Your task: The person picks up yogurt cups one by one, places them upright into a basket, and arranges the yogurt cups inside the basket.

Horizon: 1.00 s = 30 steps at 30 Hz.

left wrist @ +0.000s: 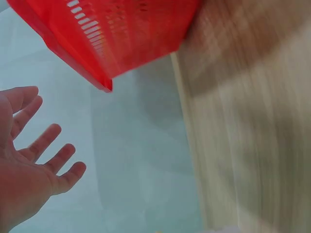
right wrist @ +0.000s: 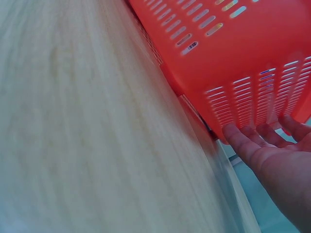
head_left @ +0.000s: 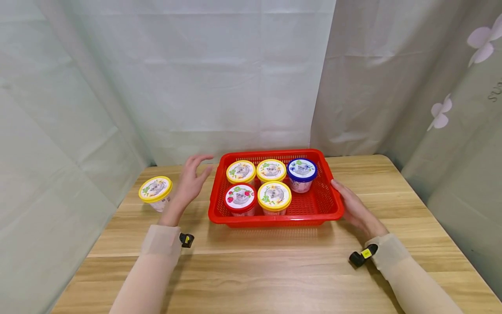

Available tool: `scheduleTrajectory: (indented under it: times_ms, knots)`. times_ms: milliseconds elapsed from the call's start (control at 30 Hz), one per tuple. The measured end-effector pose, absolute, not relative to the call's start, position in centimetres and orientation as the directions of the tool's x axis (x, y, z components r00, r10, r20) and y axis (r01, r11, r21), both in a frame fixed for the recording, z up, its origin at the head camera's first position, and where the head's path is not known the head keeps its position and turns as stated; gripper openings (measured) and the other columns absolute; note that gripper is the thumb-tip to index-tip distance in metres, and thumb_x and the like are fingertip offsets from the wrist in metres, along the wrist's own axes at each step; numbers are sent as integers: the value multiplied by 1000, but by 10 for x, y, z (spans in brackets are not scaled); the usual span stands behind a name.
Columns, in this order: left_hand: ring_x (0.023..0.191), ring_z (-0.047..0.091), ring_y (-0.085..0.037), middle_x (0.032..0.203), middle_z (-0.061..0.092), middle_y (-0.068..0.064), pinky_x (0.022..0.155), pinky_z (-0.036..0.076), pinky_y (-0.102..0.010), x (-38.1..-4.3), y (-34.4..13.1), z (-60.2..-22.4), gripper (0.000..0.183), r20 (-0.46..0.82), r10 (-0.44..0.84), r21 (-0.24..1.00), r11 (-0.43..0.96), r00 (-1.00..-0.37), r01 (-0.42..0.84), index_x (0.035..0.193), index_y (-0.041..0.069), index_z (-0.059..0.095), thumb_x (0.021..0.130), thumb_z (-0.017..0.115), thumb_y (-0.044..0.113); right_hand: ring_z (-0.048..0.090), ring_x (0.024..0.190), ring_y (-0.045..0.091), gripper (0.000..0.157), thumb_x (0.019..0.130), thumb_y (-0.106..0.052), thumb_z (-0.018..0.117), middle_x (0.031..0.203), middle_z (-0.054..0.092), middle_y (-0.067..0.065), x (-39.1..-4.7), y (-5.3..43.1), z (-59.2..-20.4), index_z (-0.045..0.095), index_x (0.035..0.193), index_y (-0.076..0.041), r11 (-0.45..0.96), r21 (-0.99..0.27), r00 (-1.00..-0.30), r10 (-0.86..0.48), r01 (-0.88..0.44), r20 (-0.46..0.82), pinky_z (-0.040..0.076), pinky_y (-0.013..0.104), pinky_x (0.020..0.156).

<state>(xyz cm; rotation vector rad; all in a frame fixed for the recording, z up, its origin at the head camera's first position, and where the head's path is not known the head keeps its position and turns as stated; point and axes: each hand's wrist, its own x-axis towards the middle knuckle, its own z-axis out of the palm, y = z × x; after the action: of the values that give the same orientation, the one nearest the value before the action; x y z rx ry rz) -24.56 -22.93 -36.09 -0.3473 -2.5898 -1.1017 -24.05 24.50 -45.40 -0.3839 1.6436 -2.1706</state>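
A red perforated plastic basket stands on the table and holds several lidded paper cups. Three have yellow lids; a red-lidded cup sits front left and a blue-lidded cup back right. To the basket's left is my left hand, apart from it, fingers spread and holding nothing. Another yellow-lidded cup is on the table beyond that hand, at the far left. My right hand touches the basket's right wall with fairly straight fingers, seen in the right wrist view.
The wooden table reaches back to a pale curtain. Similar sheets hang at both sides, the right one bearing pinkish flower shapes. Inside the basket, its front right part shows bare red floor.
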Motion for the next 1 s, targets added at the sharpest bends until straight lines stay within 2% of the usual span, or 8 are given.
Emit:
scheduleTrajectory:
  times_ms: [233, 600, 733, 867, 1000]
  knots:
    - [129, 39, -40, 141, 41, -19, 105, 34, -59, -245, -242, -368, 35, 408, 92, 569, 753, -908, 332, 134, 9, 56, 100, 57, 16, 64, 101, 22, 58, 107, -43, 33, 123, 58, 15, -241, 246, -454, 29, 149, -4, -241, -960, -882, -471, 143, -13, 56, 35, 83]
    - [126, 42, -44, 137, 46, -21, 103, 33, -60, -243, -261, -372, 34, 448, 84, 515, 790, -890, 333, 132, 8, 58, 98, 60, 13, 64, 101, 21, 59, 106, -43, 34, 123, 58, 15, -241, 245, -454, 28, 149, -1, -231, -963, -892, -451, 140, -22, 56, 35, 84]
    - [124, 42, -45, 137, 47, -20, 101, 32, -60, -244, -270, -375, 35, 459, 79, 493, 806, -885, 327, 132, 8, 58, 99, 60, 18, 64, 100, 21, 58, 107, -42, 34, 123, 58, 16, -240, 245, -454, 29, 148, -1, -235, -962, -890, -455, 140, -19, 56, 35, 84]
    - [127, 40, -43, 139, 46, -18, 104, 29, -60, -243, -280, -375, 38, 437, 77, 494, 812, -896, 311, 132, 10, 58, 99, 60, 28, 65, 98, 21, 59, 106, -43, 34, 121, 59, 16, -240, 245, -453, 29, 147, -1, -233, -962, -891, -454, 145, -24, 56, 34, 82]
    - [131, 36, -41, 142, 44, -17, 107, 24, -60, -242, -289, -377, 41, 421, 86, 499, 809, -903, 310, 132, 11, 59, 97, 62, 32, 65, 96, 20, 60, 106, -43, 33, 119, 59, 15, -240, 244, -453, 28, 147, 0, -235, -961, -891, -452, 147, -26, 57, 34, 81]
